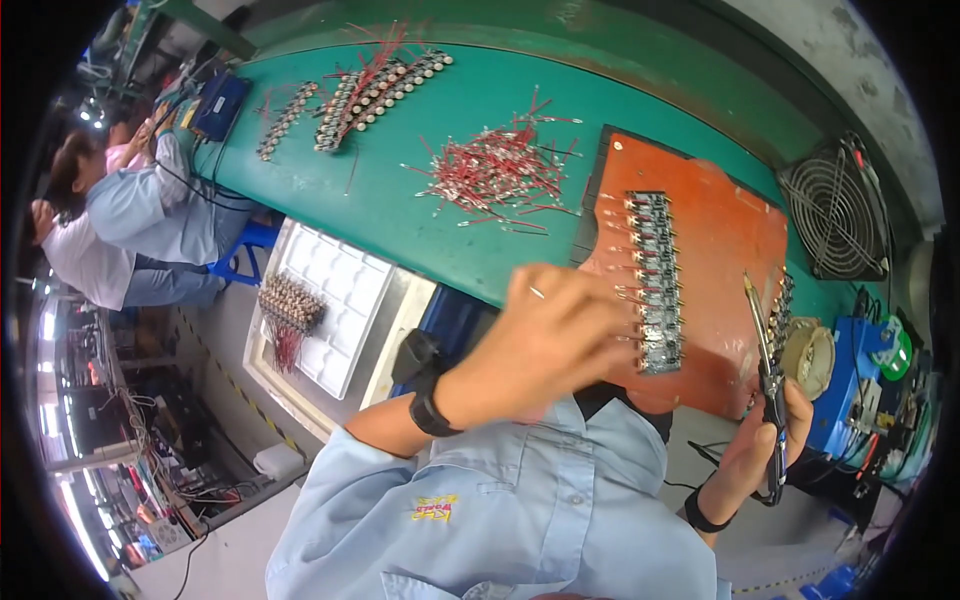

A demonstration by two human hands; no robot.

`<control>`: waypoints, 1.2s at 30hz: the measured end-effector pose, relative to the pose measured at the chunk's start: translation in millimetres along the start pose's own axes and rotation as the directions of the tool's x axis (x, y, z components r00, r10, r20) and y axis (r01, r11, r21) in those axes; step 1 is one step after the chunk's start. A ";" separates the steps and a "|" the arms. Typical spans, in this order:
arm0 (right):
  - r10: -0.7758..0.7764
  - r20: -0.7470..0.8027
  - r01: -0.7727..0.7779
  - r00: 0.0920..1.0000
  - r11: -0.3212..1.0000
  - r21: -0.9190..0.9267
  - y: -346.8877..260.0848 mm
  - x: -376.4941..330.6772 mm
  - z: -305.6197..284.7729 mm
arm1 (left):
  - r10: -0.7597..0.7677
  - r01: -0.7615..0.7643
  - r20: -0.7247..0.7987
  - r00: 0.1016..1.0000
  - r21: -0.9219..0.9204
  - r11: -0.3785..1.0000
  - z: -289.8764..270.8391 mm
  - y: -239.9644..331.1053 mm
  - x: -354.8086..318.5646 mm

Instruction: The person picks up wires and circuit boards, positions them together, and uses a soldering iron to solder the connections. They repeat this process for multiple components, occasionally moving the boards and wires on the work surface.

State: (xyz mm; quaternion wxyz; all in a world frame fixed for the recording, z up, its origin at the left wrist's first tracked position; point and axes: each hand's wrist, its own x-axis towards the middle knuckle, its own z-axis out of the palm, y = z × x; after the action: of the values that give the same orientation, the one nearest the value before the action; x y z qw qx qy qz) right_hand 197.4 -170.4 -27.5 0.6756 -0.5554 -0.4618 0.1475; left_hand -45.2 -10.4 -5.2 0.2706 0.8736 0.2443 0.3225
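My left hand [560, 330] hovers beside the left edge of a strip of small circuit boards [657, 270], its fingers curled. Its fingertips are partly hidden and slightly blurred, so whatever they may pinch cannot be made out. The strip lies on an orange mat [730, 250], with short leads and brass-coloured parts along its sides. In my right hand [770, 440] is a soldering iron [770, 385], held upright with its tip pointing away from me, right of the strip. Beyond my left hand lies a loose pile of short red wires with small silvery ends [500, 172].
Finished-looking board strips with red wires [375, 95] lie far left on the green table [390, 220]. A white tray [340, 300] holds a wired bundle at left. At right are a round tan container [808, 360], a blue box [845, 385] and a fan [835, 210]. Co-workers sit far left.
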 end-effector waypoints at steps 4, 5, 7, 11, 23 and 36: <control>0.061 0.034 -0.061 0.998 0.998 0.012 -1.2 5.2 5.4 | -0.204 0.291 -0.268 0.942 0.342 0.894 -32.1 -58.7 -17.3; 0.081 0.053 -0.083 0.995 0.996 0.024 -1.5 6.1 6.8 | -0.252 0.363 -0.315 0.915 0.369 0.856 -39.3 -68.2 -20.1; 0.123 0.092 -0.127 0.988 0.991 0.045 -2.8 7.1 9.1 | -0.296 0.434 -0.364 0.883 0.392 0.811 -45.2 -79.5 -23.9; 0.116 0.105 -0.122 0.988 0.991 0.046 -3.5 8.6 10.5 | -0.341 0.481 -0.368 0.865 0.412 0.774 -45.5 -86.4 -27.6; 0.202 0.067 -0.207 0.977 0.974 0.089 -21.6 5.1 41.6 | -0.218 0.231 -0.151 0.964 0.072 0.970 -28.7 -2.4 -9.9; 0.239 0.306 -0.210 0.922 0.970 -0.127 -26.8 -7.3 53.2 | 0.086 -0.070 0.058 0.995 -0.233 0.970 27.5 36.4 -2.9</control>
State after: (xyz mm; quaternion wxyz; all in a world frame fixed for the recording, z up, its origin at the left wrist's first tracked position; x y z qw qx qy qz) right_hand 143.3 -152.0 -9.4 0.5446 -0.6038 -0.5044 0.2905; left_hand -18.9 -47.5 -1.3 0.3653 0.8557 0.1612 0.3291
